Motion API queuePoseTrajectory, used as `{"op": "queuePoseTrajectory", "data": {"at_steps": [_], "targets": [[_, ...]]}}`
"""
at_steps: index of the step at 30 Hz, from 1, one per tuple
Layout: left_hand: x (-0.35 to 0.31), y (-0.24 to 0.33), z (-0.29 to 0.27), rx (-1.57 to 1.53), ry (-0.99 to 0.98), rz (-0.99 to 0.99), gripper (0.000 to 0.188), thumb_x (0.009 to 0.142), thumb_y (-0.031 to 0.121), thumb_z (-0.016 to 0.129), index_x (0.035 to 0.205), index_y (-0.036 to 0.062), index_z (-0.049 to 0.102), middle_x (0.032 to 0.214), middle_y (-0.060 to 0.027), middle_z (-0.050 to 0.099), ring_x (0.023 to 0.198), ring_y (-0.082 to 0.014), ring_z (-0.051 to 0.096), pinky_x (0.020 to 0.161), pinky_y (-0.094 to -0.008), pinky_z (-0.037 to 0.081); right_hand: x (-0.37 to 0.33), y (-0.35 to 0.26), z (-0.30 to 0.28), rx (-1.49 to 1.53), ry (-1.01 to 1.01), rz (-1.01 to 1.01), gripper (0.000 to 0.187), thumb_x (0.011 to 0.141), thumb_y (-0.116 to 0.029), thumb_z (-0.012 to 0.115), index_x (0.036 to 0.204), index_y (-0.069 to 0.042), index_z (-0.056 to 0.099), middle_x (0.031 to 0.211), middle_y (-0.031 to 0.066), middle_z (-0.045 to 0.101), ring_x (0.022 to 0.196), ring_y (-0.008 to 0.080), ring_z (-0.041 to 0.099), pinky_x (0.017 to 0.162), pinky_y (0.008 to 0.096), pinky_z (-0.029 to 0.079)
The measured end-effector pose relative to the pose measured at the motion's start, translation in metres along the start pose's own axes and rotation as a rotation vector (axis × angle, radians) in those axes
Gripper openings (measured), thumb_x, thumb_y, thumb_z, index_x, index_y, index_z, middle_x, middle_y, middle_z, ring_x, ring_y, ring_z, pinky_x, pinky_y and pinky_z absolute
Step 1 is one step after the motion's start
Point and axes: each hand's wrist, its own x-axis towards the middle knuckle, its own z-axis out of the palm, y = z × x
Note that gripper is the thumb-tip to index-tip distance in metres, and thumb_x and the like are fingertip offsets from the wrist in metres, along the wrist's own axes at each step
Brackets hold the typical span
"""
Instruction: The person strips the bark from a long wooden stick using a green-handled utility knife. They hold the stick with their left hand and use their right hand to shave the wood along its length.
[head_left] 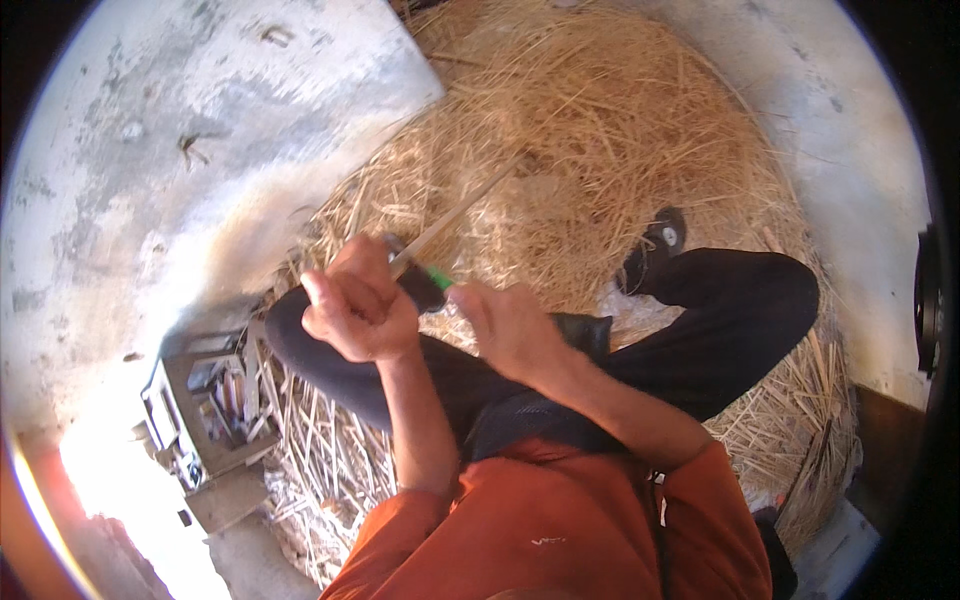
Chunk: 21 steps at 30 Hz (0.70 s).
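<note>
My left hand (360,308) is closed, held above my left thigh. From its far side a long, pale, flat wooden strip (455,217) slants away to the right, over the shavings. Close by on the right, my right hand (508,332) is closed too, its thumb side toward the left hand. A small green-handled tool (438,278) shows at its fingertips; most of it is hidden and its kind is unclear. Between the two hands lies a dark patch (420,290), against which the strip's near end rests or passes; I cannot tell which.
Thin shavings and slivers (600,120) heap over the floor ahead and around my crossed legs (720,320). A wooden box (215,400) with small tools and oddments stands at my left. Pale, stained walls (200,150) rise at left and right. A dark shoe (655,245) is on my foot.
</note>
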Motion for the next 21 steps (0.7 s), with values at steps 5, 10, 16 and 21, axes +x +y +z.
{"op": "queuePoseTrajectory", "data": {"at_steps": [5, 10, 16, 21], "targets": [[0.003, 0.004, -0.014, -0.002, 0.048, -0.055, 0.052, 0.097, 0.024, 0.04, 0.051, 0.0161, 0.017, 0.048, 0.0024, 0.013, 0.047, -0.011, 0.017, 0.053, -0.0299, 0.024, 0.018, 0.018, -0.007, -0.092, -0.082, 0.145, 0.05, 0.097, -0.041, 0.036, 0.084, 0.001, 0.06, 0.068, 0.028, 0.056, 0.071, 0.0459, 0.056, 0.064, 0.0513, 0.044], [0.007, 0.012, -0.005, -0.005, 0.087, -0.102, 0.052, 0.098, 0.022, 0.041, 0.052, 0.016, 0.017, 0.051, 0.0036, 0.012, 0.05, -0.011, 0.015, 0.056, -0.0293, 0.024, 0.011, -0.014, 0.004, 0.058, -0.031, 0.018, 0.051, 0.098, -0.039, 0.031, 0.085, 0.002, 0.06, 0.075, 0.0277, 0.059, 0.075, 0.0459, 0.058, 0.067, 0.0501, 0.045], [0.006, 0.018, 0.027, -0.012, 0.0, -0.054, 0.05, 0.1, 0.02, 0.036, 0.052, 0.0145, 0.022, 0.047, 0.0031, 0.017, 0.048, -0.0107, 0.018, 0.055, -0.032, 0.028, 0.017, -0.006, -0.025, -0.051, 0.003, 0.087, 0.051, 0.098, -0.039, 0.032, 0.09, 0.003, 0.059, 0.081, 0.0278, 0.059, 0.079, 0.0449, 0.057, 0.067, 0.0472, 0.045], [-0.004, 0.019, 0.036, 0.074, -0.102, -0.035, 0.051, 0.102, 0.02, 0.032, 0.052, 0.0132, 0.025, 0.046, 0.0011, 0.022, 0.048, -0.0132, 0.023, 0.059, -0.0337, 0.034, 0.013, 0.021, -0.021, -0.04, 0.05, 0.066, 0.051, 0.098, -0.041, 0.032, 0.087, 0.002, 0.058, 0.077, 0.0274, 0.059, 0.077, 0.046, 0.058, 0.066, 0.0516, 0.045]]}}
